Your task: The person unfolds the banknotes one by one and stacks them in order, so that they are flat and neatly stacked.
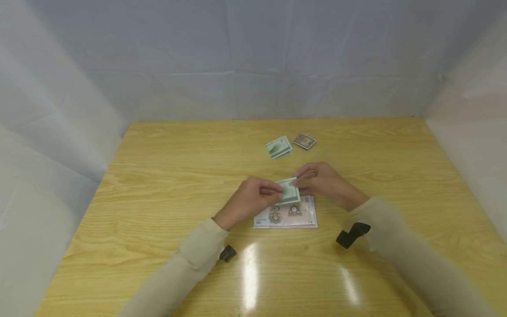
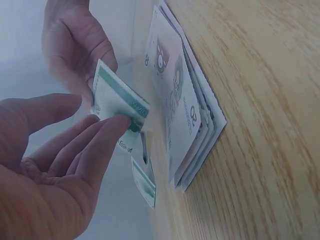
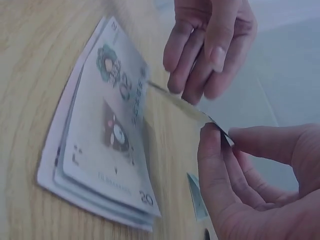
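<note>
The right hand (image 1: pixel 328 182) pinches one green note (image 1: pixel 291 194) above one stack of pink notes (image 1: pixel 295 219), seemingly three or more; the left hand (image 1: pixel 253 199), thumb apart, extends its fingers to that note. Farther back on the table (image 1: pixel 166 185) lie one folded green note (image 1: pixel 278 145) and one brown note (image 1: pixel 304 141).

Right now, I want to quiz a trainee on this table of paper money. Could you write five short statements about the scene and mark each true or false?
1. The right hand pinches a green-and-white paper note. True.
2. The small brown paper note lies left of the folded green paper note in the head view. False: it lies to the right.
3. The stack of pale pink paper notes, marked 20, lies on the yellowish wood-grain table. True.
4. The left hand is clenched in a fist. False: its fingers reach out to the green-and-white paper note.
5. The stack lies nearer the person than the folded green paper note. True.
</note>
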A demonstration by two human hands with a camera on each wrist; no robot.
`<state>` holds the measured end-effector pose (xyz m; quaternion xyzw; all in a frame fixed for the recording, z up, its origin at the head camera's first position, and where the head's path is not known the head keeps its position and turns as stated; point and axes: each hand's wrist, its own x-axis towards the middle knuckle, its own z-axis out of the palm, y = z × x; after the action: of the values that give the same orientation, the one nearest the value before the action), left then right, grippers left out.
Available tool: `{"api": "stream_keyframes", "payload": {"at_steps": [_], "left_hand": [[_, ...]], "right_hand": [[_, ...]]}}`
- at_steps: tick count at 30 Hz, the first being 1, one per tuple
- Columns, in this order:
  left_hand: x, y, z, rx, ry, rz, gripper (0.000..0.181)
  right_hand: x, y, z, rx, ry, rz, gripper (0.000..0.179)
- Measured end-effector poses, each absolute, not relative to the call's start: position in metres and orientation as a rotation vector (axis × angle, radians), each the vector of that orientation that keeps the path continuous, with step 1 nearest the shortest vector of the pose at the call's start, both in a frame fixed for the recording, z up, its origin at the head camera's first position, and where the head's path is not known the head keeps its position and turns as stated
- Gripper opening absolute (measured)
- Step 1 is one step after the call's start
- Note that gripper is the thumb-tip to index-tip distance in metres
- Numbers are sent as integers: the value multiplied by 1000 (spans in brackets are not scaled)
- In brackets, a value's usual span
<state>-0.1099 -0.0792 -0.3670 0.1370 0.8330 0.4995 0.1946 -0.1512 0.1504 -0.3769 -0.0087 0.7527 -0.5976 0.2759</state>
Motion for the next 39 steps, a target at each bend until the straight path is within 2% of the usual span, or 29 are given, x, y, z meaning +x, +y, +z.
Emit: {"api": "stream_keyframes", "payload": {"at_steps": [18, 39], "left_hand": [[-110, -77, -370, 372, 2365, 1457, 37], [-114, -84, -374, 264, 2133, 1751, 27]], "right_hand": [[-137, 131, -372, -4, 1778, -1779, 43], [-132, 134, -369, -24, 1681, -1865, 41]]}}
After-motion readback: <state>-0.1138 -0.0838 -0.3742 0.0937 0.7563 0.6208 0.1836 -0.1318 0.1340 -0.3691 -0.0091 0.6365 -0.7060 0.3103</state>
